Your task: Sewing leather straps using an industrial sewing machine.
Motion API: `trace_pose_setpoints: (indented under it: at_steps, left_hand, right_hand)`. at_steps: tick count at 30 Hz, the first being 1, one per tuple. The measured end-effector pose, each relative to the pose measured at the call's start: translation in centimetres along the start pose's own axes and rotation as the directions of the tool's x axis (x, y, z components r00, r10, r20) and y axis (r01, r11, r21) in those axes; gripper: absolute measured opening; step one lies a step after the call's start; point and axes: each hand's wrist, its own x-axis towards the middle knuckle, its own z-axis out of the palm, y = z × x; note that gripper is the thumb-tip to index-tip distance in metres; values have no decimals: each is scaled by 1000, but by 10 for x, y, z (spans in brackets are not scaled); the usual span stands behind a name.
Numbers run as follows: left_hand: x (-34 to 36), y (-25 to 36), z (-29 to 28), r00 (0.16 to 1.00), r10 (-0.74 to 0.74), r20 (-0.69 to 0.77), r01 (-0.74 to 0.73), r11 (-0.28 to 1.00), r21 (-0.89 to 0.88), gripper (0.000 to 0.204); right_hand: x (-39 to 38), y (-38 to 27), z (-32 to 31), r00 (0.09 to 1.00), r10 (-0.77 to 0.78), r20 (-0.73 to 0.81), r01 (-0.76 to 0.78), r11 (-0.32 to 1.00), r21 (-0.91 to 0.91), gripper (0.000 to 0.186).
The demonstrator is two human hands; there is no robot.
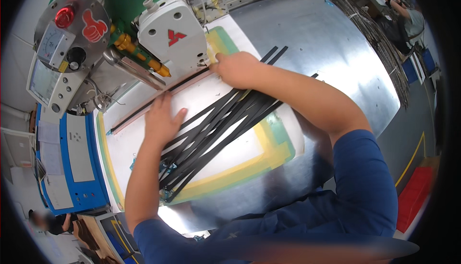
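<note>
One long black strap (137, 113) lies along a pinkish strip (185, 82) that runs diagonally below the machine head. My left hand (162, 121) rests over the middle of this strap, fingers stretched out and thumb apart. Close to the white sewing machine head (169, 36), my right hand (236, 70) has its fingers bent together at the far right end of the strap. Its fingertips are partly hidden. Between and below my forearms lies a loose bundle of black straps (223, 120), with small bluish clips or ties (168, 167) at the lower left ends.
A white board (240, 156) edged with yellow and green tape carries the straps on a shiny metal table (307, 28). At left stand a round motor unit with a red button (64, 17) and a blue panel (77, 168). Other people are in the background.
</note>
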Motion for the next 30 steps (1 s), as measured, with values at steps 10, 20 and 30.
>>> trace_pose_setpoints:
  at_steps: [10,20,30]
  left_hand:
    - [-56,-162,7,983,-152,-106,160,985,70,58]
    - [-66,-175,19,942,-237,-238,239,971,-19,50]
    - [-63,-184,24,929,-266,-257,258,964,-65,50]
  right_hand:
    - [17,24,-4,972,188,138,-185,982,-30,31]
    - [36,31,33,975,193,-111,-158,951,266,34]
    - [35,19,20,985,164,-58,-142,951,275,31]
